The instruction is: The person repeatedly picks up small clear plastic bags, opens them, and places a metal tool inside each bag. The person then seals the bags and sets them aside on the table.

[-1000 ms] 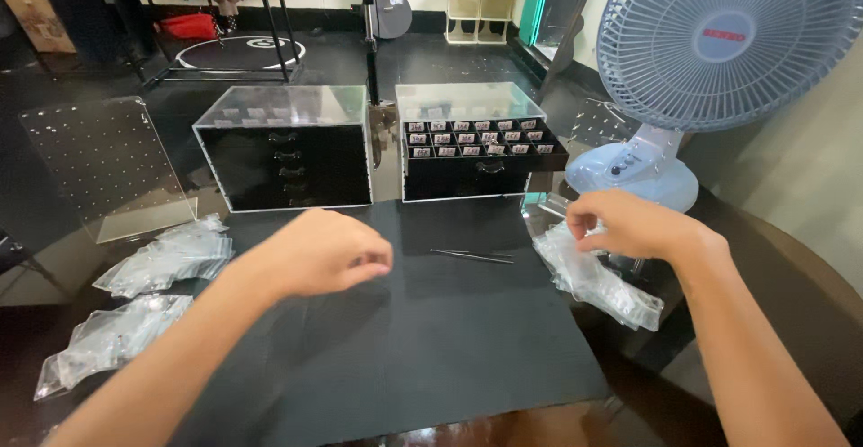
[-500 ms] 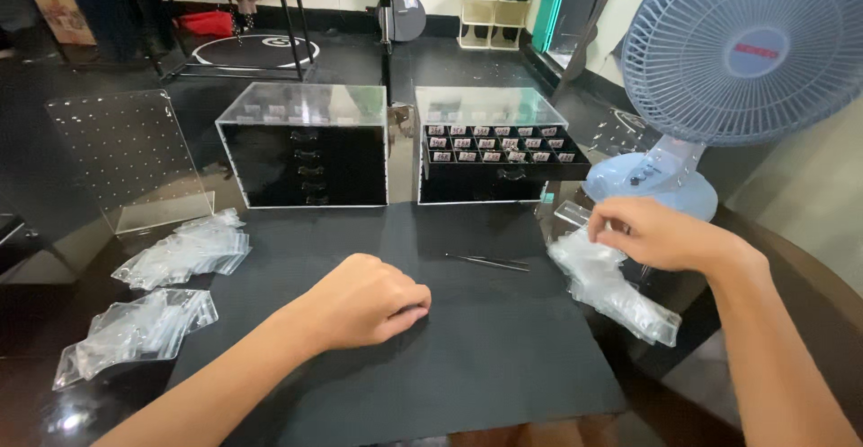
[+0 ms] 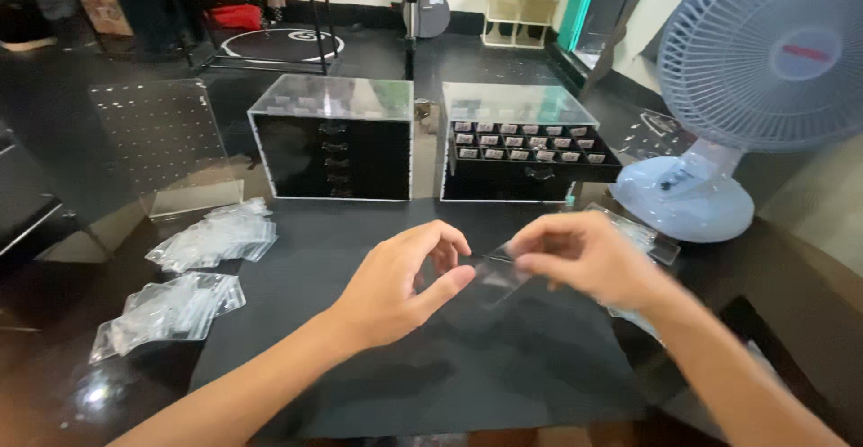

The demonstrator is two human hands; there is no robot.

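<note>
Your right hand (image 3: 589,263) pinches small clear bag (image 3: 500,273) at centre of black mat (image 3: 431,357); your left hand (image 3: 402,285), fingers curled, thumb touching bag's edge. Two bag piles (image 3: 193,276) at 9 o'clock. Two drawer boxes (image 3: 334,148) at 12, right one's top drawer pulled out. Fan (image 3: 719,141) at 2. Clear pegged panel (image 3: 162,146) at 10. Dark glossy table (image 3: 54,339), dim room behind.

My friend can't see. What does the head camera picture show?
Two hands, the left hand and right hand, pinch a small clear plastic bag between them above a black mat. Behind stand two clear-topped drawer boxes, a fan at right, and bag piles at left.
</note>
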